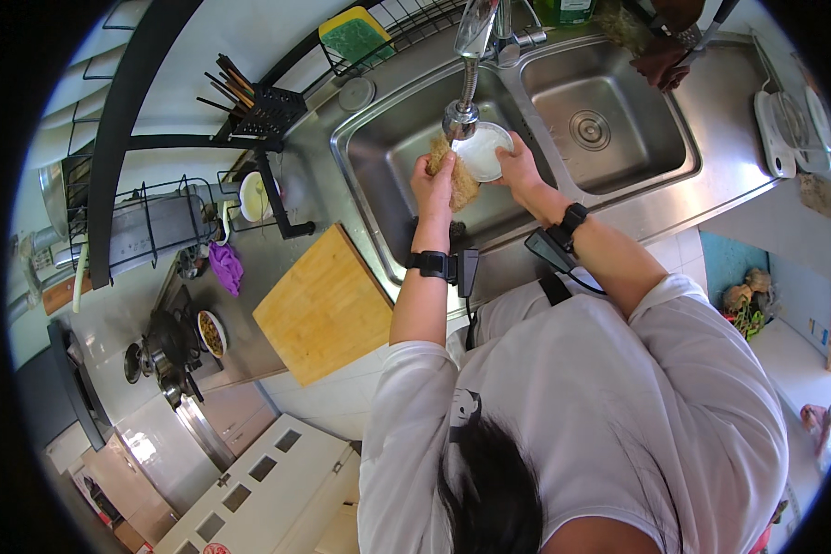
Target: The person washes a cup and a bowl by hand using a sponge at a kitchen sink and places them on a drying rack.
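Over the left basin of a steel double sink [388, 173], my left hand [433, 181] grips a tan fibrous scrubber [464, 188]. A small round white dish [483, 151] is in my right hand [519, 163], held by its right edge. The scrubber touches or overlaps the dish's left side. Just above both is the chrome faucet head [461, 119] on its flexible neck; whether water runs cannot be told. Each wrist wears a black strap with a small device. A dark object lies in the basin near my left wrist, partly hidden.
A wooden cutting board [325, 305] lies left of the sink. Behind it stand a black chopstick holder [270, 111] and a wire rack with a green and yellow sponge [356, 38]. A purple cloth [226, 268] hangs at left. Dark utensils [665, 59] sit beyond the right basin [609, 114].
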A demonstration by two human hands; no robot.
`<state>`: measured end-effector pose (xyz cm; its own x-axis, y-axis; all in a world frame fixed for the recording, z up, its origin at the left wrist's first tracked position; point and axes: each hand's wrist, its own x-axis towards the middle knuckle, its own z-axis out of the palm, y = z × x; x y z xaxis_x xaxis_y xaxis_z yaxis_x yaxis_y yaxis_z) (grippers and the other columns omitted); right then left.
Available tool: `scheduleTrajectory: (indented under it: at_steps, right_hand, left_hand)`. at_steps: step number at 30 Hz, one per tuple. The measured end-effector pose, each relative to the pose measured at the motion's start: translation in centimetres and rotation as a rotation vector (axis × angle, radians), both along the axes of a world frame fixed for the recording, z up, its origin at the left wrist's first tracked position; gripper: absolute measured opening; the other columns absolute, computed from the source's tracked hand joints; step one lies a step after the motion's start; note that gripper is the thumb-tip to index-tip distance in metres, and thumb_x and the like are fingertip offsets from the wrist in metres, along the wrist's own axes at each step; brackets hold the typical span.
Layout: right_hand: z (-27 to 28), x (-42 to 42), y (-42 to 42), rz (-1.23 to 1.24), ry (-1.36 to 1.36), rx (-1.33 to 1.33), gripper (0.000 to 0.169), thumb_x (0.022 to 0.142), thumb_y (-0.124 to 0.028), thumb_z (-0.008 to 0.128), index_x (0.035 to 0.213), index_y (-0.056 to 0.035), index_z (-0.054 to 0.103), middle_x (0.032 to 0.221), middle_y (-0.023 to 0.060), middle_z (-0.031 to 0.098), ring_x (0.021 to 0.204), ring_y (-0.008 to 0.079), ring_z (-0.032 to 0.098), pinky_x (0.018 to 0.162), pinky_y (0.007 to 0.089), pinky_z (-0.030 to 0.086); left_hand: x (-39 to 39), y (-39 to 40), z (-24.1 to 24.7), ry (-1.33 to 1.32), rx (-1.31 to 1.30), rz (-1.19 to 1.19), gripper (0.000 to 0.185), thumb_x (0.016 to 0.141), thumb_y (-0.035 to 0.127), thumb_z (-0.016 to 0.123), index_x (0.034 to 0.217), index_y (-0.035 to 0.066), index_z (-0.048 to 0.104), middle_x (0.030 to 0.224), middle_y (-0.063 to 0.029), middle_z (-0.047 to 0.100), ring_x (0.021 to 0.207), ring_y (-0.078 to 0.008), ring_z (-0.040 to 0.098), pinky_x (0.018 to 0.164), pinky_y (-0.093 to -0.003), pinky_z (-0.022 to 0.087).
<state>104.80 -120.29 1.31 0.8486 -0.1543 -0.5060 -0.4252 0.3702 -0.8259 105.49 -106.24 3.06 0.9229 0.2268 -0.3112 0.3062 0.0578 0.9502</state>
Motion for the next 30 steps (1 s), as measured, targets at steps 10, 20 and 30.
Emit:
scheduleTrajectory:
  at_steps: [10, 20, 30]
  right_hand:
    - [1.0, 0.6, -1.6, 0.066, 0.110, 0.285, 0.032, 0.088, -0.007, 0.044, 0.120, -0.0079, 0.041, 0.110, 0.0113, 0.052, 0.096, 0.0261, 0.056, 0.070, 0.0432, 0.055]
    - [0.8, 1.3, -3.3, 0.239, 0.423, 0.736, 0.036, 0.086, -0.002, 0.031, 0.119, 0.0102, 0.036, 0.108, 0.0225, 0.052, 0.085, 0.0299, 0.062, 0.063, 0.0270, 0.056]
    - [-0.5, 1.5, -3.6, 0.271, 0.523, 0.796, 0.039, 0.085, -0.005, 0.025, 0.119, 0.0109, 0.035, 0.103, 0.0244, 0.054, 0.080, 0.0273, 0.063, 0.062, 0.0251, 0.055]
  left_hand:
    - [-1.1, -1.0, -0.2, 0.014, -0.094, 0.025, 0.021, 0.079, 0.019, 0.067, 0.087, 0.003, 0.056, 0.082, -0.0026, 0.058, 0.072, -0.0096, 0.052, 0.063, -0.0247, 0.043]
    - [0.0, 0.6, 2.8, -0.072, -0.102, -0.089, 0.027, 0.082, 0.019, 0.064, 0.101, 0.002, 0.054, 0.091, -0.0048, 0.059, 0.079, -0.0108, 0.053, 0.069, -0.0246, 0.044]
    - [-1.0, 1.1, 3.1, -0.203, 0.329, -0.286, 0.044, 0.071, 0.018, 0.072, 0.108, 0.002, 0.052, 0.094, -0.0088, 0.061, 0.084, -0.0159, 0.058, 0.075, -0.0285, 0.046]
